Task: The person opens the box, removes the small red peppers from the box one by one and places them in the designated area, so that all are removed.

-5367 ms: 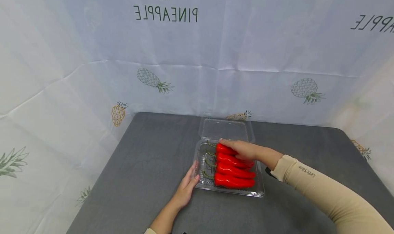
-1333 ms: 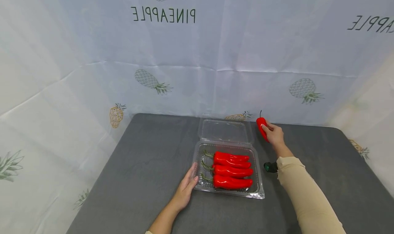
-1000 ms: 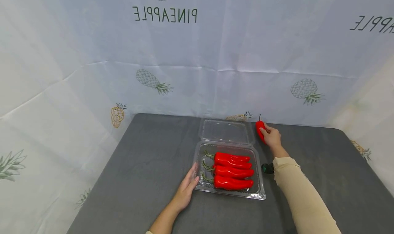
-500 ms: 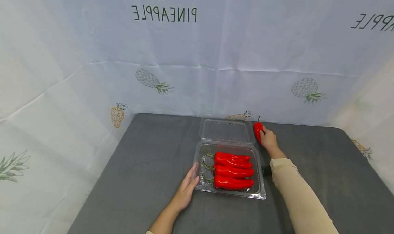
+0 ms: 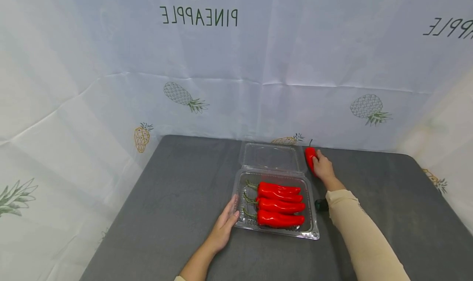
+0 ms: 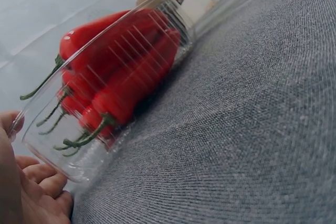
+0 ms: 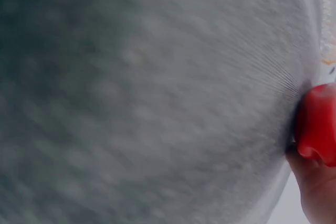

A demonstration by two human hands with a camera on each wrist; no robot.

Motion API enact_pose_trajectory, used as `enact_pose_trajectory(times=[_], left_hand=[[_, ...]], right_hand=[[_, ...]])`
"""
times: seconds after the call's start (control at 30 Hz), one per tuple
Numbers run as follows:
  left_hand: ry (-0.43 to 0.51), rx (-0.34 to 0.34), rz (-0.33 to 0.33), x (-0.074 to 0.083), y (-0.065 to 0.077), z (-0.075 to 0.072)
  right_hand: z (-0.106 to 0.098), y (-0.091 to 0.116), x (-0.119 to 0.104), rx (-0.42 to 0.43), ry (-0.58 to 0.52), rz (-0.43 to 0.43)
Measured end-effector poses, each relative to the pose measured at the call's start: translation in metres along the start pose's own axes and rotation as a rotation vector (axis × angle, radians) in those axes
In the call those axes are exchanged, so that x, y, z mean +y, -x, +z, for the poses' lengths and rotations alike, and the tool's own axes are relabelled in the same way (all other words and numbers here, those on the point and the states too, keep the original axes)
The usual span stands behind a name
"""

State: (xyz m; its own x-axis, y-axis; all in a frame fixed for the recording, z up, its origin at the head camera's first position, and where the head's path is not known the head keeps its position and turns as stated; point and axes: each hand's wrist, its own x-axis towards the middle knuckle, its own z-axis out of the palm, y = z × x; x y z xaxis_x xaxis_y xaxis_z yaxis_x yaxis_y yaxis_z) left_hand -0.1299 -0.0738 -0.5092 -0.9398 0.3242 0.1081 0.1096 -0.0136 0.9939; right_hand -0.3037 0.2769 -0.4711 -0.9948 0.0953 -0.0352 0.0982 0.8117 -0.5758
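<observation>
A clear plastic clamshell container [image 5: 311,217] lies open on the table, with several long red peppers [image 5: 281,219] side by side in it, their green stems to the left. My left hand [image 5: 221,226] grips its left edge; in the left wrist view, the thumb is at the rim and the fingers [image 6: 52,184] lie against the outer wall. My right hand [image 5: 324,168] holds another red pepper [image 5: 309,154] just right of the lid, stem pointing away. In the right wrist view that pepper [image 7: 319,121] is at the cloth, partly out of frame.
The container's clear lid [image 5: 271,157] lies folded back toward the far edge. A dark device [image 5: 321,205] sits at my right wrist. Dark grey cloth [image 5: 184,182] covers the table, and a white pineapple-print curtain [image 5: 236,108] hangs behind it.
Over five seconds, my right hand has gone from the peppers in the container to beside the lid, now holding one. In the last second it shifted slightly left and nearer. The left hand stayed.
</observation>
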Motion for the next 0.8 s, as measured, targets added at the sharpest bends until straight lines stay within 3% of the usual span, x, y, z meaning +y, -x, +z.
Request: enact_pose_trajectory(times=[0.3,0.53,0.8], left_hand=[[-0.006,-0.002,0.003,0.000,0.001,0.000],[0.000,-0.005,0.012,0.001,0.001,0.001],[0.007,0.005,0.031,0.001,0.000,0.002]], right_hand=[[-0.015,0.004,-0.002,-0.087,-0.064,0.049],[-0.028,0.010,-0.006,-0.117,0.019,0.004],[-0.035,0.017,-0.010,-0.148,-0.012,-0.025]])
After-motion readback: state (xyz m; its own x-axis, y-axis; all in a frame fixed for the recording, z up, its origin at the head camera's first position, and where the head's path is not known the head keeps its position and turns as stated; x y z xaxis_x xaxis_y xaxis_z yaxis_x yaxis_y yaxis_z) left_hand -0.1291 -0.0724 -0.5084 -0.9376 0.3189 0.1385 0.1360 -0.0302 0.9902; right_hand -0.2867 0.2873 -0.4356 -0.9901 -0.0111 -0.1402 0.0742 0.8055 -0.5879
